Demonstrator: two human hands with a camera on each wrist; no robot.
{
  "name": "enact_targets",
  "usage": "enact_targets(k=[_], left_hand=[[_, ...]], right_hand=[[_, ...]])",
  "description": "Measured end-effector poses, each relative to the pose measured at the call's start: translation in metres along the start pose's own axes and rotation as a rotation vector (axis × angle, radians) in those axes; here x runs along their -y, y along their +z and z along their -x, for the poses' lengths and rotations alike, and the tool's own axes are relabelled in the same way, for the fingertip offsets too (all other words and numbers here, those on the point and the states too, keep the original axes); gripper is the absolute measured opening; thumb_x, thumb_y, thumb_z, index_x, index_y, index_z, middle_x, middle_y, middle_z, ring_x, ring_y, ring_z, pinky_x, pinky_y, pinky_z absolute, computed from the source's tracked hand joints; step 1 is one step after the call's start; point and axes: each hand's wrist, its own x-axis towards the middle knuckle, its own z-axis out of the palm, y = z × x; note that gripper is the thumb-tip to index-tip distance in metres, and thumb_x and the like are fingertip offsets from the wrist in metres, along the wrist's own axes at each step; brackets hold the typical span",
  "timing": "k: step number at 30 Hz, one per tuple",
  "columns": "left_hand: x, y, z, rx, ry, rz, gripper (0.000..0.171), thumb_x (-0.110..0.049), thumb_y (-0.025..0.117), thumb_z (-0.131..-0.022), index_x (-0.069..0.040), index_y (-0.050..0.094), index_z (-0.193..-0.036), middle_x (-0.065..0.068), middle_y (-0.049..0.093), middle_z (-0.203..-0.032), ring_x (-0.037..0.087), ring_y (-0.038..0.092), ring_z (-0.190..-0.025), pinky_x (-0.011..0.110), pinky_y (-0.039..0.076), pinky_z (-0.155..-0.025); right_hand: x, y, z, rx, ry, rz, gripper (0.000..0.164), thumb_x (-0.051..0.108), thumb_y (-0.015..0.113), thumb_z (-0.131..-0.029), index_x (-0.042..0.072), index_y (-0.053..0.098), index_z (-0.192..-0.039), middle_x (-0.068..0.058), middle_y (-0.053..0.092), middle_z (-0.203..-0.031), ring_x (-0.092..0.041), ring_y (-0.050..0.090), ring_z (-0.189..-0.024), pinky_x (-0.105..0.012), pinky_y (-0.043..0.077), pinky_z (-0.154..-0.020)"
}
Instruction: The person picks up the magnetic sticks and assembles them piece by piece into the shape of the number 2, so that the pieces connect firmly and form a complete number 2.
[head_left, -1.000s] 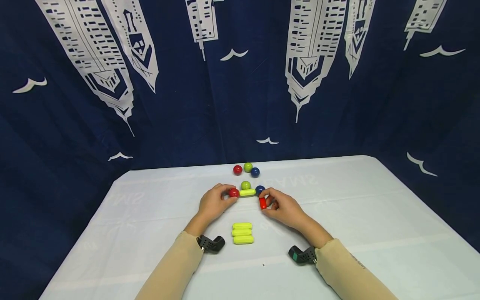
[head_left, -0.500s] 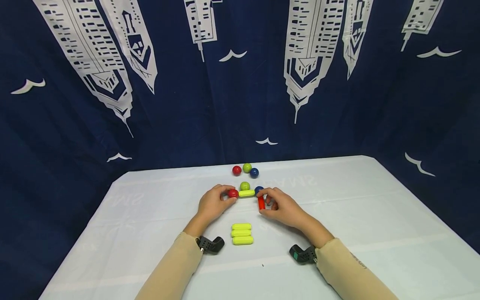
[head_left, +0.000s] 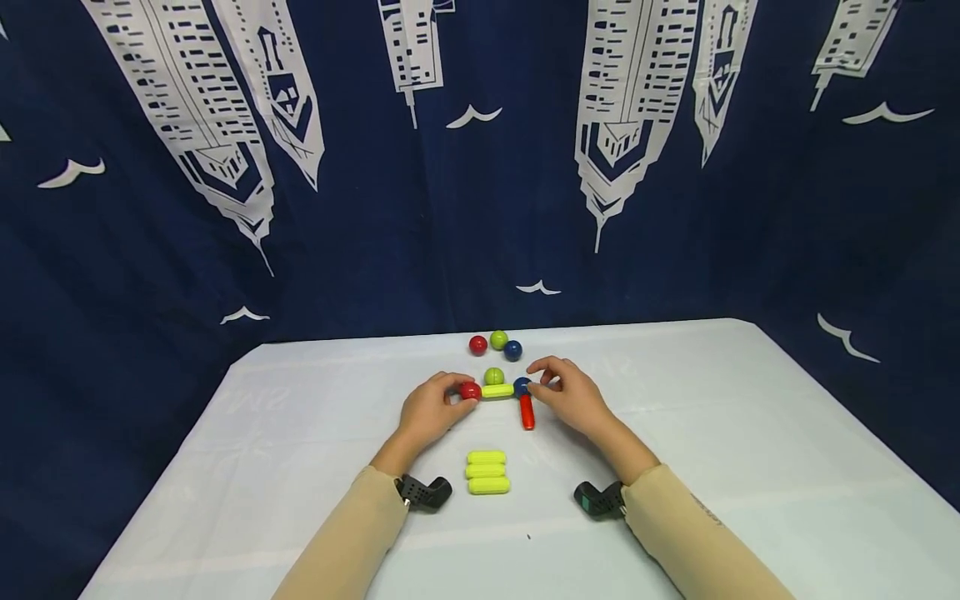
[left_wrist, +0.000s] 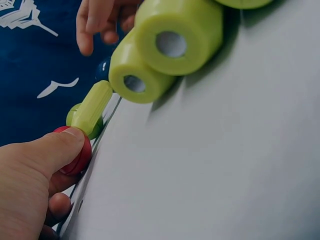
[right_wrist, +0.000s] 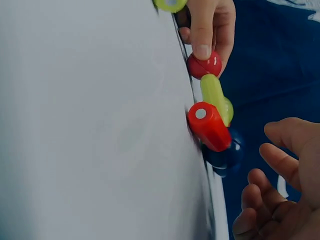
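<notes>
My left hand pinches a red ball between thumb and fingers. A yellow-green rod runs from that ball to a blue ball. Off the blue ball, a red rod points towards me; its free end shows a round grey disc in the right wrist view. My right hand hovers just right of the blue ball, fingers spread and holding nothing; in the right wrist view a gap separates them from it. A green ball sits just behind the yellow-green rod.
Three more yellow-green rods lie side by side nearer me on the white-covered table. Farther back, loose red, green and blue balls are grouped. A dark blue patterned cloth hangs behind the table.
My right hand has let go of the red rod and moved up and right, its fingers opening. The red rod now stays at the blue ball. My left hand keeps its grip on the red ball.
</notes>
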Motion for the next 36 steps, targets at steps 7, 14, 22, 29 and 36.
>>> enact_targets(k=[7, 14, 22, 29, 36], left_hand=[[-0.002, 0.004, 0.002, 0.019, 0.005, -0.003, 0.035, -0.033, 0.078, -0.085, -0.025, 0.071, -0.119, -0.005, 0.061, -0.090, 0.010, 0.048, -0.070, 0.026, 0.036, -0.063], [0.000, 0.005, 0.000, -0.011, 0.036, -0.003, 0.034, -0.032, 0.079, -0.085, -0.024, 0.072, -0.117, -0.004, 0.060, -0.086, 0.009, 0.048, -0.068, 0.026, 0.036, -0.062], [0.001, 0.005, -0.002, -0.006, 0.039, -0.012, 0.034, -0.034, 0.079, -0.085, -0.025, 0.072, -0.117, -0.005, 0.059, -0.085, 0.008, 0.048, -0.067, 0.025, 0.036, -0.061], [0.000, 0.002, 0.000, -0.015, 0.032, -0.015, 0.033, -0.034, 0.078, -0.085, -0.025, 0.072, -0.117, -0.005, 0.060, -0.086, 0.007, 0.047, -0.066, 0.025, 0.035, -0.060], [0.000, 0.000, 0.000, -0.018, 0.028, -0.013, 0.033, -0.033, 0.078, -0.085, -0.025, 0.072, -0.116, -0.004, 0.062, -0.087, 0.007, 0.047, -0.066, 0.025, 0.035, -0.060]], right_hand=[[0.007, 0.012, -0.021, -0.002, 0.065, 0.006, 0.029, 0.026, 0.069, -0.093, 0.013, 0.068, -0.119, -0.012, 0.066, -0.114, -0.024, 0.061, -0.095, -0.032, 0.049, -0.079], [0.022, 0.029, -0.036, 0.051, 0.056, 0.054, 0.035, 0.030, 0.069, -0.093, 0.012, 0.068, -0.122, -0.010, 0.069, -0.115, -0.026, 0.064, -0.103, -0.041, 0.052, -0.092], [0.029, 0.037, -0.043, 0.070, 0.102, 0.110, 0.033, 0.033, 0.070, -0.091, 0.011, 0.071, -0.117, -0.010, 0.071, -0.112, -0.025, 0.064, -0.105, -0.043, 0.049, -0.095], [0.030, 0.038, -0.044, 0.069, 0.122, 0.095, 0.034, 0.033, 0.071, -0.090, 0.010, 0.072, -0.115, -0.007, 0.071, -0.106, -0.023, 0.061, -0.097, -0.040, 0.049, -0.090], [0.029, 0.034, -0.042, 0.031, 0.102, 0.024, 0.037, 0.035, 0.071, -0.091, 0.010, 0.071, -0.119, -0.008, 0.070, -0.109, -0.023, 0.062, -0.099, -0.038, 0.051, -0.087]])
